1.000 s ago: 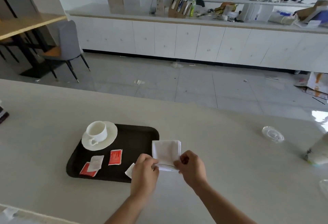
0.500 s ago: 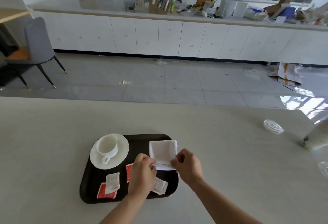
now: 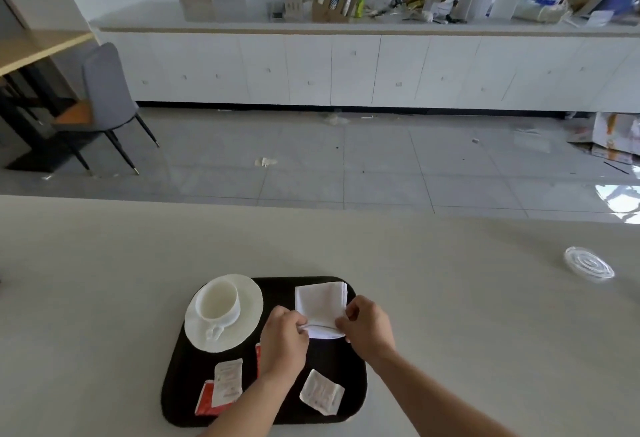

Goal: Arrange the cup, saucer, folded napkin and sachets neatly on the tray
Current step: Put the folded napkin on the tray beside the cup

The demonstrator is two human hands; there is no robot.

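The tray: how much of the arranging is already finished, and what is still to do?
Done: the cup sits on its saucer at the far left of the tray. In hand: the left hand and right hand pinch the near edge of the folded napkin over the far right corner. Left: the sachets look untidy, a white sachet overlapping a red sachet, another white sachet lying askew.

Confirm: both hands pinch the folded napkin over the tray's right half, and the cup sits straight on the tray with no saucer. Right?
Not quite. The head view shows the cup standing on a white saucer, which rests on the tray. The rest holds: left hand and right hand both pinch the folded napkin over the tray's right half.
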